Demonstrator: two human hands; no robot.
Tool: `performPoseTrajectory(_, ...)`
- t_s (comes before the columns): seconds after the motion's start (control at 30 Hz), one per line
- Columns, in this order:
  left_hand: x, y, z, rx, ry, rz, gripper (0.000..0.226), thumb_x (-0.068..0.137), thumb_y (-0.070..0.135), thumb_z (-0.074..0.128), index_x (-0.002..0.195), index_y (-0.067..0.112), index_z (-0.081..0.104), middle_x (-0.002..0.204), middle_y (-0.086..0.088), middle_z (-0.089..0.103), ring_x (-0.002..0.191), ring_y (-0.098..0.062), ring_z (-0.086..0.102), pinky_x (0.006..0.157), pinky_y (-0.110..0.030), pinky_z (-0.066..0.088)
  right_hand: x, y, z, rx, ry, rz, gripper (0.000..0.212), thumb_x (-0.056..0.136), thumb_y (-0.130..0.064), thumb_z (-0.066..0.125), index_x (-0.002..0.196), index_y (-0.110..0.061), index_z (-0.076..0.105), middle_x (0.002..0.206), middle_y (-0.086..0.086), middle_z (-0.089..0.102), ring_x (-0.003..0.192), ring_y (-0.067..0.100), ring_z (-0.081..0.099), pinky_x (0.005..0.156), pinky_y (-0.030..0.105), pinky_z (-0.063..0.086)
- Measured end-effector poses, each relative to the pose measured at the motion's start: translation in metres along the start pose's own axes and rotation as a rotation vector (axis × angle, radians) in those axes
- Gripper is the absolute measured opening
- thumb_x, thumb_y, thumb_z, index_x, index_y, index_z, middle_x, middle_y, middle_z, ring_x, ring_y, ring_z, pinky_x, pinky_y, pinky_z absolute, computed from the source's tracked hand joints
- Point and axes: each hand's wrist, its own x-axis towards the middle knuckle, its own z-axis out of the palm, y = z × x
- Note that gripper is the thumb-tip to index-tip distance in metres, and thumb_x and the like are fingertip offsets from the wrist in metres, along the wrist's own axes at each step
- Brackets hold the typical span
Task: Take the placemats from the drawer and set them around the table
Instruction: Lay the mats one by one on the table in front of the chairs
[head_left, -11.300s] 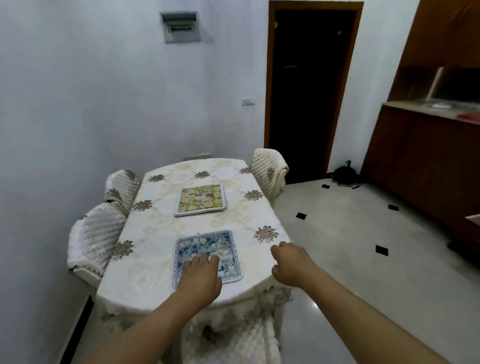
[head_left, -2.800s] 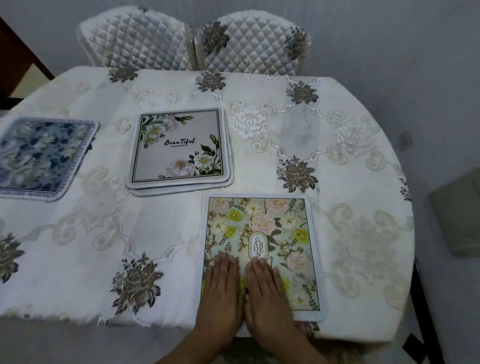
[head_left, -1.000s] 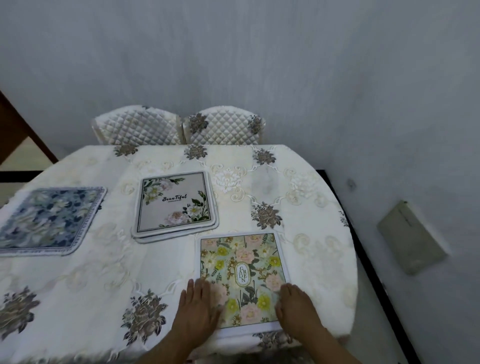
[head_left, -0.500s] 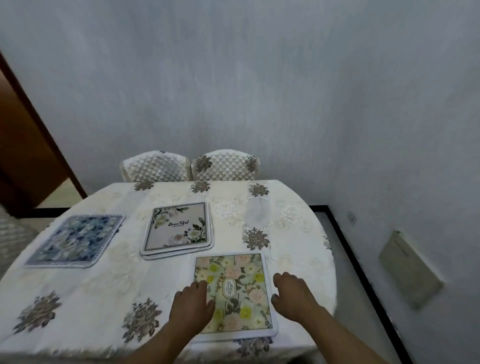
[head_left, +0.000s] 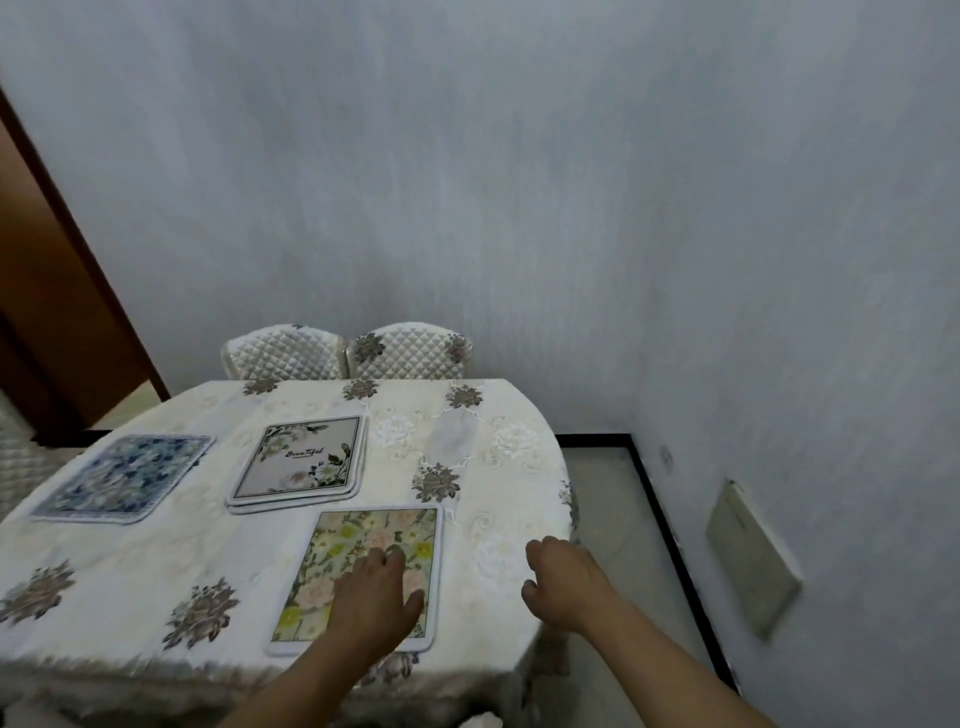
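A green-and-pink floral placemat (head_left: 358, 540) lies at the near edge of the table (head_left: 493, 493), which wears a cream floral cloth. My left hand (head_left: 376, 597) rests over its near half, fingers loosely spread. My right hand (head_left: 563, 577) hovers off the mat to its right, over the cloth, fingers loosely curled and holding nothing. A white "Beautiful" placemat (head_left: 298, 462) sits in the middle on top of another mat. A blue floral placemat (head_left: 124, 475) lies at the left end.
Two quilted chair backs (head_left: 348, 353) stand against the white wall behind the table. A brown door frame (head_left: 62, 270) is at the left. Tiled floor with a black skirting line (head_left: 660, 519) runs on the right, close to the wall.
My right hand has lifted off the green floral mat and moved right. My left hand has shifted onto the mat's middle. The view has pulled back and tilted up.
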Motion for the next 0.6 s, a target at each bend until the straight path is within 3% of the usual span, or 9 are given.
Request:
performPoseTrajectory(0.17, 0.013, 0.008, -0.008, 0.022, -0.018, -0.037, 0.059, 0.084, 0.056, 0.048, 0.13, 0.02, 0.043, 0.121, -0.007, 0.052, 0.109, -0.027, 0.05, 0.085, -0.039, 0.044, 0.019, 0.022, -0.025, -0.02, 0.058, -0.024, 0.017, 0.087, -0.03, 0.045, 0.095, -0.015, 0.048, 0.108, 0.012, 0.058, 0.1, 0.034, 0.056, 0.083, 0.038, 0.04)
performPoseTrajectory(0.27, 0.03, 0.01, -0.008, 0.022, -0.016, -0.043, 0.052, 0.085, 0.056, 0.047, 0.124, 0.021, 0.044, 0.116, -0.003, 0.052, 0.105, -0.024, 0.052, 0.081, -0.037, 0.044, 0.039, 0.032, -0.034, -0.044, 0.067, -0.032, 0.024, 0.087, -0.03, 0.045, 0.1, -0.011, 0.052, 0.107, 0.012, 0.058, 0.099, 0.034, 0.057, 0.082, 0.037, 0.042)
performPoseTrajectory(0.37, 0.053, 0.016, -0.006, 0.027, -0.019, -0.061, 0.047, 0.084, 0.055, 0.048, 0.119, 0.023, 0.045, 0.113, -0.001, 0.053, 0.103, -0.021, 0.053, 0.077, -0.035, 0.044, 0.059, 0.044, -0.043, -0.024, 0.072, -0.046, 0.013, 0.086, -0.03, 0.045, 0.089, -0.017, 0.044, 0.104, 0.012, 0.059, 0.096, 0.033, 0.058, 0.08, 0.036, 0.041)
performPoseTrajectory(0.6, 0.125, 0.046, 0.001, 0.026, 0.02, 0.003, 0.052, 0.085, 0.054, 0.049, 0.122, 0.018, 0.048, 0.112, -0.005, 0.055, 0.105, -0.025, 0.054, 0.079, -0.037, 0.044, 0.098, 0.084, -0.055, -0.013, 0.081, -0.02, 0.016, 0.085, -0.028, 0.047, 0.083, -0.016, 0.037, 0.096, 0.011, 0.059, 0.083, 0.031, 0.056, 0.067, 0.033, 0.035)
